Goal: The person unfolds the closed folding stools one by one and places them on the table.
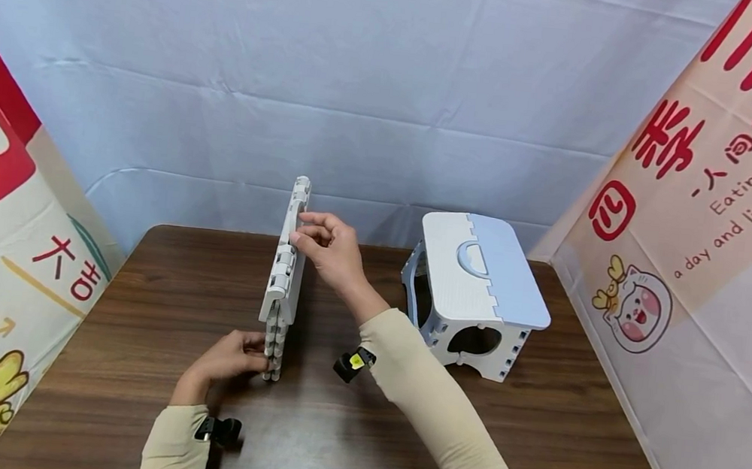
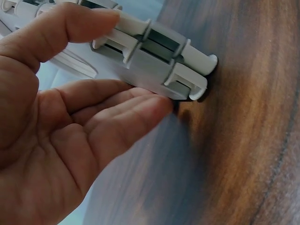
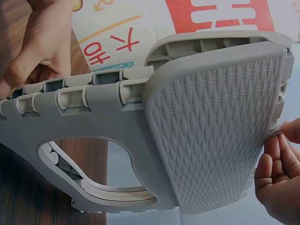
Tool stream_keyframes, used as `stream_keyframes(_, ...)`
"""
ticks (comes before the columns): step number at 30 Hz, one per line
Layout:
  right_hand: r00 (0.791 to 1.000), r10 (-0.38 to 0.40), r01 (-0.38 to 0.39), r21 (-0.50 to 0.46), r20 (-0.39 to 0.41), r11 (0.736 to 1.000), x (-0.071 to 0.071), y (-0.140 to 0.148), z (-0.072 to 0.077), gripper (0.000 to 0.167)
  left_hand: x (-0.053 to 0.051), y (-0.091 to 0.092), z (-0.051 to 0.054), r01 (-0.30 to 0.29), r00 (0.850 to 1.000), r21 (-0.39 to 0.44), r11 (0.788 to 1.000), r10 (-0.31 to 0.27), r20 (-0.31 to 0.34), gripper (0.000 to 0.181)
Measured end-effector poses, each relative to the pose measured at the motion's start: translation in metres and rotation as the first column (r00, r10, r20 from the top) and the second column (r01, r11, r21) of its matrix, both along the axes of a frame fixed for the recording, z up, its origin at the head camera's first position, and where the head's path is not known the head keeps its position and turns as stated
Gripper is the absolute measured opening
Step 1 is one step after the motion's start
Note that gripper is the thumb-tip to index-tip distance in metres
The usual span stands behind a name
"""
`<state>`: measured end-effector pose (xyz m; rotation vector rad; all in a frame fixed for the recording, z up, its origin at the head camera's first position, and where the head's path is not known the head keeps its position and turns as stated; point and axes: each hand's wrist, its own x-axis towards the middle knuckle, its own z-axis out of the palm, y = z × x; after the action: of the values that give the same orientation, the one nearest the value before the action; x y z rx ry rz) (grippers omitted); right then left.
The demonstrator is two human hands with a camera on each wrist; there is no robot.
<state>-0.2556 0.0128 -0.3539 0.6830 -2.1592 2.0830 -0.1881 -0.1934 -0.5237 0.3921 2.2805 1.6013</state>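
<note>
A folded plastic step stool (image 1: 278,285), pale grey-white, stands upright on edge on the table at centre-left. My right hand (image 1: 338,257) pinches the carry handle at its upper edge; in the right wrist view that hand (image 3: 281,176) sits beside the woven-textured seat panel (image 3: 215,117). Low on the near side, my left hand (image 1: 228,360) holds the folded legs. In the left wrist view, the left thumb (image 2: 89,21) lies against the hinged leg edge (image 2: 150,56), with the other fingers along the leg's side. The fingertips behind the leg are partly hidden.
An unfolded white-and-blue step stool (image 1: 449,283) stands to the right on the brown wooden table (image 1: 330,426). A pale cloth wall (image 1: 375,98) rises behind the table, with printed cloths at both sides. Black wrist cameras are strapped over both sleeves.
</note>
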Motion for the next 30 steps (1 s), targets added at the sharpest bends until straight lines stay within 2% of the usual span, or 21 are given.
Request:
stream_keyframes(6,1.0,0.002,-0.002,0.026,-0.017,1.0,-0.001,-0.005,-0.002,0.028,0.0,-0.001,0.003,0.04,0.999,-0.003,0.999,-0.04,-0.005,0.027)
stream_keyframes(12,1.0,0.018,-0.02,0.062,0.018,0.998,-0.002,-0.006,-0.001,0.032,0.0,-0.003,0.005,0.044,0.998,0.045,0.998,-0.046,0.051,0.025)
stream_keyframes(19,1.0,0.012,-0.013,0.07,0.024,0.997,0.014,-0.003,0.019,0.029,-0.001,0.0,0.003,0.03,0.997,0.059,0.998,-0.034,0.066,0.031)
stream_keyframes(22,1.0,0.008,-0.01,0.074,0.024,0.997,0.017,-0.001,0.023,0.028,-0.002,0.001,0.003,0.021,0.998,0.042,0.999,-0.024,0.057,0.039)
stream_keyframes(25,1.0,-0.002,0.0,0.071,0.021,0.997,0.018,0.0,0.023,0.027,0.0,0.0,0.006,0.001,0.996,0.073,0.997,-0.007,0.084,0.063)
stream_keyframes(27,1.0,-0.002,0.001,0.061,0.016,0.998,0.018,-0.001,0.022,0.027,0.002,-0.002,0.011,-0.034,0.995,0.076,0.997,0.026,0.094,0.078)
stream_keyframes(29,1.0,0.001,-0.002,0.045,0.007,0.999,0.017,-0.002,0.021,0.026,0.005,-0.006,0.016,-0.059,0.996,0.08,0.995,0.053,0.073,0.086)
stream_keyframes(30,1.0,0.003,-0.003,0.037,0.004,0.999,0.017,-0.003,0.021,0.026,0.006,-0.008,0.018,-0.071,0.997,0.065,0.995,0.068,0.045,0.084)
